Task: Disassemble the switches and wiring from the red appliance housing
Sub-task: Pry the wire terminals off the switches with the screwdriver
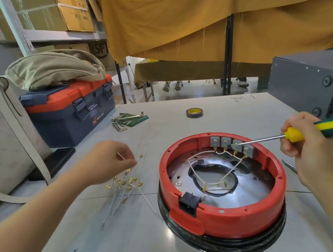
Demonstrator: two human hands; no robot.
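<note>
My right-hand fingers [294, 145] are curled round the green-and-yellow screwdriver [323, 127] near the front of its handle, and its steel shaft runs out toward nine o'clock until the tip sits at the third of the four grey switches [232, 145]. My left-hand fingers [127, 159] are pinched together on a short white wire with a brass terminal [140, 157], held just above the table [122, 229], over the heap of loose wires and terminals [127, 185] lying at nine o'clock from the red housing [227, 218].

The housing sits in front of me, open side up, on a black ring. The switches stand in a row against its inner wall at about one o'clock, still joined by white leads [215, 169] that loop down to the middle opening. A black power socket [189, 202] is clipped in the rim at seven o'clock.

I judge the step in hand to be freeing that third switch's terminal. To do it well I should put the wire down on the heap, then steady the housing rim with my left hand, since the tool pushes sideways and the housing could turn. The tip should bear on the brass connector, not on the lead, and lever gently so it does not slip into the neighbouring switch.

At twelve o'clock lies a roll of tape [194, 113]; at ten, a set of hex keys [121, 124] and a blue-and-orange toolbox [69, 118].
</note>
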